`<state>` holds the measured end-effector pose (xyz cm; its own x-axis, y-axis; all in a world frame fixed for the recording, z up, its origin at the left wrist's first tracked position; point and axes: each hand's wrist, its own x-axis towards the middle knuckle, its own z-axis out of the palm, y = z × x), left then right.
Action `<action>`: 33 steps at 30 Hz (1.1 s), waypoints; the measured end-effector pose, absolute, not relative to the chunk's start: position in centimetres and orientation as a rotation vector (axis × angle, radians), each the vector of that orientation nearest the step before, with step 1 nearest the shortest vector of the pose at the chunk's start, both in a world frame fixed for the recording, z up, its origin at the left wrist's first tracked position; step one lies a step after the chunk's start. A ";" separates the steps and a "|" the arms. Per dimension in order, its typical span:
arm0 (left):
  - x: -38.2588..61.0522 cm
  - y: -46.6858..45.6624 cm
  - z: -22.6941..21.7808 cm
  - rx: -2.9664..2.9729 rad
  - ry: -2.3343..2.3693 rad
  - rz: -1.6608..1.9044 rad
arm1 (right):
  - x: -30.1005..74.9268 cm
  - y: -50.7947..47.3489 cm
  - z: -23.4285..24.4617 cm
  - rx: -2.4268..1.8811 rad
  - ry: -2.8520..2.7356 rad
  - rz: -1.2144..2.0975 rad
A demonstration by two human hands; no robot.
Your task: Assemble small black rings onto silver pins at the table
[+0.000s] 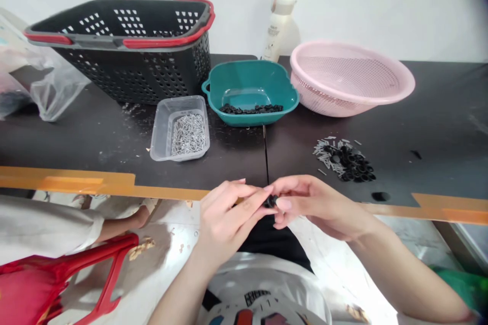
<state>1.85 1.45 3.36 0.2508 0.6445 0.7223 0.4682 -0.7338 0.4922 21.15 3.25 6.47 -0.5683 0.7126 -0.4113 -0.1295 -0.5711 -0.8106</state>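
Just past the table's front edge, my left hand and my right hand meet at the fingertips. Pinched between them is a small black part, mostly covered by the fingers, so its exact shape is hidden. On the table beyond my right hand lies a loose pile of black cup-like parts mixed with short silvery pins. Many more silvery pins fill part of a clear plastic tub to the left. A teal basin behind my hands has small black parts in its bottom.
A black basket with red handles stands at the back left, beside a clear plastic bag. A pink colander and a white bottle are near the wall. Another person's arm and a red stool are at lower left.
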 end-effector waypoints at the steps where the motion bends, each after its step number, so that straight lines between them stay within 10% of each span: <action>1: 1.8 1.5 3.4 2.345 1.052 1.484 | 21.2 3.3 6.5 -1.021 -1.061 2.151; 7: 1.7 1.6 3.4 2.339 1.048 1.459 | 21.2 3.1 6.3 -1.046 -1.062 2.165; 19: 2.1 1.4 3.4 2.321 1.164 1.449 | 20.5 0.6 7.1 -1.337 -1.537 1.194; 33: 2.1 1.1 2.7 2.214 0.957 1.477 | 21.9 3.7 5.4 -1.046 -0.974 2.385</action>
<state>2.09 1.08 2.69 0.2447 0.6779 0.6932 0.3556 -0.7279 0.5862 21.88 3.74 5.42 -0.6613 0.5583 -0.5010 -0.0481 -0.6981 -0.7144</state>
